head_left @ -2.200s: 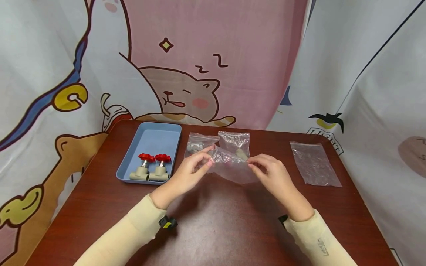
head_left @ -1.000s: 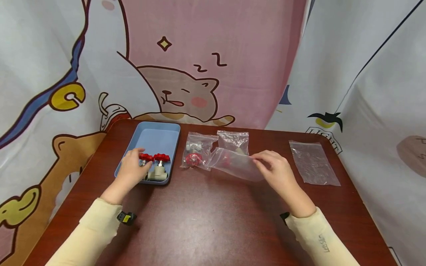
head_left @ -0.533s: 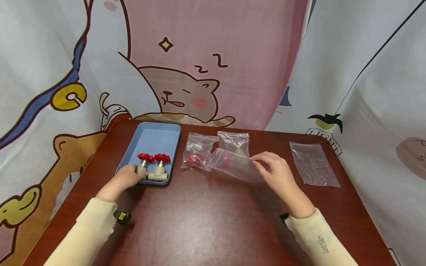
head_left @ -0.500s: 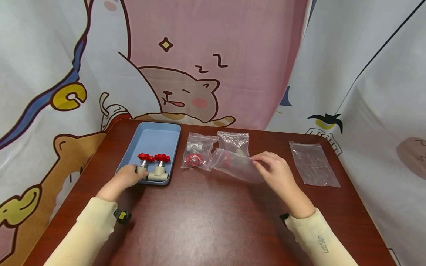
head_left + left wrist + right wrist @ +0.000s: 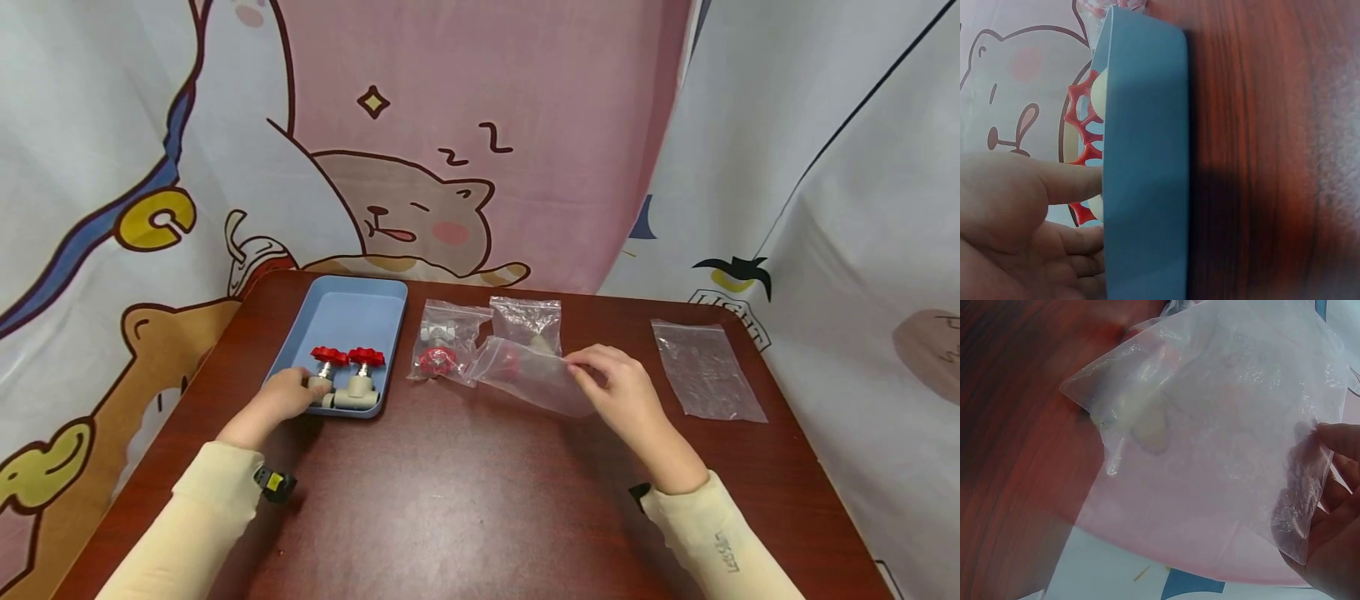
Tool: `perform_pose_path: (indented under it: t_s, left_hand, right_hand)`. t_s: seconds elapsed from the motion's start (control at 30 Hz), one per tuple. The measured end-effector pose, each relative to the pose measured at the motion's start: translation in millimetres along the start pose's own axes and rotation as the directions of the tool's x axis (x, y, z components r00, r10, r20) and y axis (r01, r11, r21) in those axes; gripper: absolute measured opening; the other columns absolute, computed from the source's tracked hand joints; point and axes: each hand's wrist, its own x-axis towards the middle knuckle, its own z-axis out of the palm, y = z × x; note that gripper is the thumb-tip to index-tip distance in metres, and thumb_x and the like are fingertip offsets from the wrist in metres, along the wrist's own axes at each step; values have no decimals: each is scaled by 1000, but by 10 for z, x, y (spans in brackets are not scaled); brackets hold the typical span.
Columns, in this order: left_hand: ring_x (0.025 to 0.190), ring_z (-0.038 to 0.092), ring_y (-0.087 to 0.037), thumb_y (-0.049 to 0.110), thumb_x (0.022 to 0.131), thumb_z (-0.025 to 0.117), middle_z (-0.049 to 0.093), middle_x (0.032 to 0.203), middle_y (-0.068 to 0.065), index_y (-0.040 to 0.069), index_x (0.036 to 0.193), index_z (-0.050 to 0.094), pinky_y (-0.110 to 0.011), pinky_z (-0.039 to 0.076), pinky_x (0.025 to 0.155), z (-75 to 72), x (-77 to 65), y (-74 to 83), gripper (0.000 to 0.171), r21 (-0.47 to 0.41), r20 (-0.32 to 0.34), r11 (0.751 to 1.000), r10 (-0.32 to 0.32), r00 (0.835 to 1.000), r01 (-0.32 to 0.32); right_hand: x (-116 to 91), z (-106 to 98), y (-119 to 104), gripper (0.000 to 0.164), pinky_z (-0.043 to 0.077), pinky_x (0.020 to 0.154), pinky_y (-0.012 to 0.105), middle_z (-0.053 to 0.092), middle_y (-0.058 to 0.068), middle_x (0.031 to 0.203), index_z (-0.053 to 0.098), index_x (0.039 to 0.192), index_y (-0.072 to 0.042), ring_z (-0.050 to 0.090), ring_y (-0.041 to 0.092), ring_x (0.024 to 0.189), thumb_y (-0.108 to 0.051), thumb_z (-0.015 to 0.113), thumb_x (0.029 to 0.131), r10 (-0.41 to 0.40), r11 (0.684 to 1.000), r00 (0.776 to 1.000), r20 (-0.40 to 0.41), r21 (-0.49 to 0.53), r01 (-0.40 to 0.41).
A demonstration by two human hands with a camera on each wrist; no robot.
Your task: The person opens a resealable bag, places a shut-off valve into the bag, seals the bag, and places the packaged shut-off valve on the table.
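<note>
Two stop valves with red handwheels and beige tee bodies stand side by side in a blue tray [image 5: 352, 312]. My left hand [image 5: 282, 397] grips the body of the left valve [image 5: 328, 356], its thumb and fingers reaching inside the tray wall. The right valve [image 5: 358, 387] is just beside it, untouched. In the left wrist view the tray wall hides the fingertips. My right hand [image 5: 618, 382] pinches the edge of a clear plastic bag [image 5: 532, 379], held up off the table; the right wrist view shows thumb and fingers on its rim.
Behind the held bag are two zip bags: one [image 5: 450, 321] holds a red-wheeled valve, the other [image 5: 525, 315] a pale part. A flat zip bag [image 5: 708, 371] lies on the right of the brown table [image 5: 480, 500]. A printed curtain hangs behind.
My left hand has let go of the bag, moved left to the tray and closed on the left valve's body. My right hand keeps the bag, nearly still.
</note>
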Motion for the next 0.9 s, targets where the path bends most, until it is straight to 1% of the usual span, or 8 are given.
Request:
perform_pose_path:
  t_s: [0.27, 0.37, 0.47, 0.57, 0.7, 0.73, 0.8, 0.9]
  left_hand:
    - [91, 51, -39, 27, 95, 50, 54, 103, -34, -19, 111, 51, -48, 45, 77, -24, -21, -18, 49, -131, -71, 991, -31, 997, 22]
    - [94, 51, -30, 29, 100, 43, 49, 111, -31, -22, 125, 39, -45, 49, 84, -67, -23, -24, 56, -380, 0, 921, -88, 996, 82]
    - [91, 51, -13, 31, 101, 38, 46, 113, -21, -21, 135, 26, -38, 50, 92, -125, -15, -20, 63, -657, 85, 743, -93, 992, 125]
    - [87, 54, -3, 31, 100, 41, 42, 114, -10, -15, 139, 23, -32, 51, 91, -176, -9, -5, 63, -859, 142, 490, -51, 989, 148]
    - [84, 61, -7, 25, 97, 52, 48, 106, -1, 7, 119, 53, -26, 54, 82, -227, -29, 29, 29, -969, 215, 116, -24, 976, 216]
    - [84, 62, -8, 24, 96, 53, 51, 103, 1, 11, 109, 59, -26, 54, 80, -238, -38, 42, 19, -973, 228, 44, -19, 973, 229]
    - [82, 64, -11, 20, 94, 56, 56, 95, 2, 16, 90, 65, -25, 55, 77, -252, -53, 71, 11, -971, 232, -61, -25, 972, 230]
    - [79, 64, -10, 16, 92, 60, 62, 87, 4, 17, 80, 70, -24, 56, 74, -262, -74, 124, 16, -977, 193, -108, -60, 979, 186]
  right_hand:
    - [-2, -14, 7, 13, 48, 76, 34, 70, -4, 89, 73, 92, -13, 64, 15, 90, -9, 74, 80, 2, 1000, 1000, -15, 6, -2]
    - [-3, -19, 14, 12, 48, 74, 33, 70, -4, 88, 73, 91, -13, 64, 15, 89, -8, 74, 80, 0, 1000, 1000, -21, 1, 0]
    - [-1, -15, 22, 13, 48, 71, 32, 70, -4, 88, 73, 91, -12, 63, 14, 87, -7, 75, 79, -3, 1000, 1000, -26, -3, 3]
    - [2, -12, 25, 13, 47, 70, 30, 70, -4, 87, 73, 91, -12, 63, 14, 85, -7, 75, 79, -3, 1000, 1000, -26, -1, 3]
    - [6, -11, 23, 13, 46, 72, 31, 70, -4, 88, 73, 91, -12, 63, 14, 87, -7, 74, 79, 0, 1000, 1000, -21, 3, 0]
    - [6, -11, 22, 13, 47, 72, 32, 70, -4, 88, 73, 91, -12, 63, 15, 88, -7, 74, 79, 2, 1000, 1000, -20, 3, -2]
    - [7, -13, 17, 13, 47, 74, 33, 70, -4, 88, 73, 92, -12, 64, 15, 89, -7, 74, 80, 7, 1000, 1000, -19, 7, -7]
    - [7, -14, 14, 13, 47, 75, 33, 70, -4, 89, 73, 92, -12, 64, 16, 90, -7, 74, 80, 12, 1000, 1000, -22, 12, -12]
